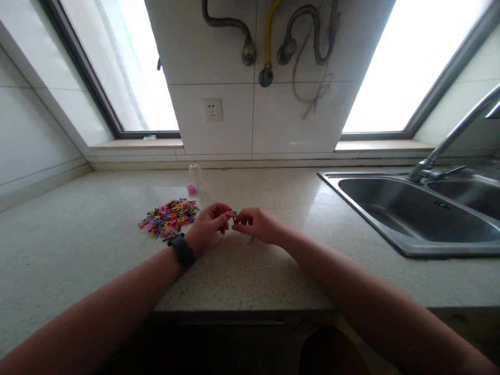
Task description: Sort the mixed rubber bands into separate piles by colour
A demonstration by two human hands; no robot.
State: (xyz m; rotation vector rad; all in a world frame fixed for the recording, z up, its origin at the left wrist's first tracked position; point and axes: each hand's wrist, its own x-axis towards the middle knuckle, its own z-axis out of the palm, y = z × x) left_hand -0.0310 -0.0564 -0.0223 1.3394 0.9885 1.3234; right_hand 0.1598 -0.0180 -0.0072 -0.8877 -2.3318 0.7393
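Note:
Just above the counter, my left hand (pixel 209 225), with a dark watch on its wrist, pinches a few small coloured rubber bands (pixel 233 214). Pink, teal and dark colours show between the fingertips. Facing it, my right hand (pixel 260 225) is closed in a pinch on the dark end of the same bands. How the bands are joined is too small to make out. A heap of many-coloured little rubber bands (pixel 170 217) lies to the left of my left hand. Beneath my right hand is a small blue piece (pixel 252 240), partly covered.
A clear bottle (pixel 194 173) and a pink cap (pixel 191 189) are behind the heap. To the right, a steel double sink (pixel 406 250) with a tap (pixel 449 138) is set into the pale counter (pixel 250 281). A wall socket (pixel 213 110) and pipes are at the back.

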